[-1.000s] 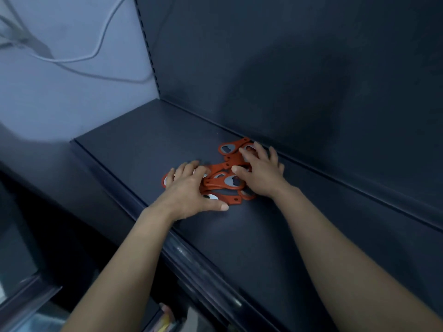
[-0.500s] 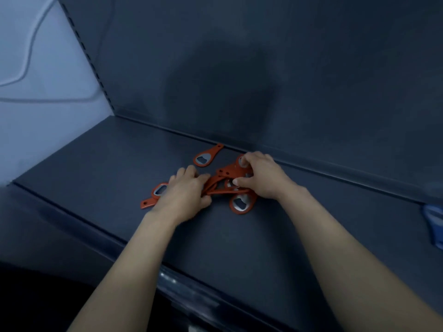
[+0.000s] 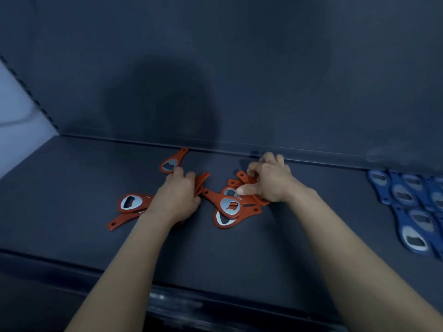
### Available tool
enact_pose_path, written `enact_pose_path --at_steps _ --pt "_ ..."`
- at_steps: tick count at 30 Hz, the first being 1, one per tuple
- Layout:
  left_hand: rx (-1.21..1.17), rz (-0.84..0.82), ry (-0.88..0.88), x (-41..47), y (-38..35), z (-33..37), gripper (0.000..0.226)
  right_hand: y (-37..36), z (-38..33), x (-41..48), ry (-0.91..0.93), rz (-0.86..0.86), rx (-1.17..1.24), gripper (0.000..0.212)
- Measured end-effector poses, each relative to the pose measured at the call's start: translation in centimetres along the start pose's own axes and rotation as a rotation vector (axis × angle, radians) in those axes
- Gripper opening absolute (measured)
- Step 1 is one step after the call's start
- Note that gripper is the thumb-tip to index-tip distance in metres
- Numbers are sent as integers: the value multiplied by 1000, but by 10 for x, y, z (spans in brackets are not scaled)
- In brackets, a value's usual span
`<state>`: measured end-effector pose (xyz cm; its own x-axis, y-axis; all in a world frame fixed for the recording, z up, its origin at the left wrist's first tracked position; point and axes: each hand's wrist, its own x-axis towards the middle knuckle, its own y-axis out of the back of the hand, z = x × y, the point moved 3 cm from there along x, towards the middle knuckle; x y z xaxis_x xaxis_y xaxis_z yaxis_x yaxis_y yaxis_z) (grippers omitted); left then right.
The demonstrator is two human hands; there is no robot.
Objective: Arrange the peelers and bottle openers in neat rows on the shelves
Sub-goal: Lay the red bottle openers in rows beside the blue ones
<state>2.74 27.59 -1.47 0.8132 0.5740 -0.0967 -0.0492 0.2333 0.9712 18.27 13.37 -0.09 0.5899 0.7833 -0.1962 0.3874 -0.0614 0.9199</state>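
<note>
The red openers (image 3: 230, 206) lie scattered at the middle of the shelf (image 3: 72, 183), split between the two hands. The left hand (image 3: 177, 197) is palm down, fingers curled over a small bunch whose handles (image 3: 201, 181) stick out at its upper right. It looks to be gripping them, though the palm hides how many. The right hand (image 3: 268, 180) is curled as well, with its thumb pressed on a metal head and its fingers hooked behind a stack of handles, so it pinches that stack.

Several pieces lie outside either grip. A lone opener (image 3: 171, 162) sits just above the left fingertips, its handle pointing up and right to the seam at the back panel (image 3: 239, 68). At the left of the frame a second opener (image 3: 131, 203) lies roughly left to right, over a third whose handle (image 3: 121, 221) runs down and left. Between the hands two overlap, heads toward the bottom of the frame, with one handle running up-left and one running right.

Hardly any two long axes agree, so the next move probably turns on bringing each piece round to one heading. The left hand is nearer the three left pieces. The crossed pair lies just under the right thumb.

There is bare shelf to the left, forward to the front lip (image 3: 215, 300), and to the right as far as the blue openers (image 3: 412, 212), which lie in overlapping rows at the frame's right edge. Behind the right knuckles the back panel is close, leaving little room.
</note>
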Motion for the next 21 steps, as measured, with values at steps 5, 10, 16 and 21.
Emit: enact_pose_path --at_steps 5,10,16,21 --pt "-60 58 19 4 1 -1 37 -4 8 -6 -41 -7 -77 49" --pt "-257 72 -15 7 7 10 19 -7 11 -16 -75 22 130 38" --pt "-410 104 -167 4 13 44 15 -5 22 -30 -142 167 410 22" --pt "-636 -21 -260 8 2 73 4 6 45 -50 -287 245 894 27"
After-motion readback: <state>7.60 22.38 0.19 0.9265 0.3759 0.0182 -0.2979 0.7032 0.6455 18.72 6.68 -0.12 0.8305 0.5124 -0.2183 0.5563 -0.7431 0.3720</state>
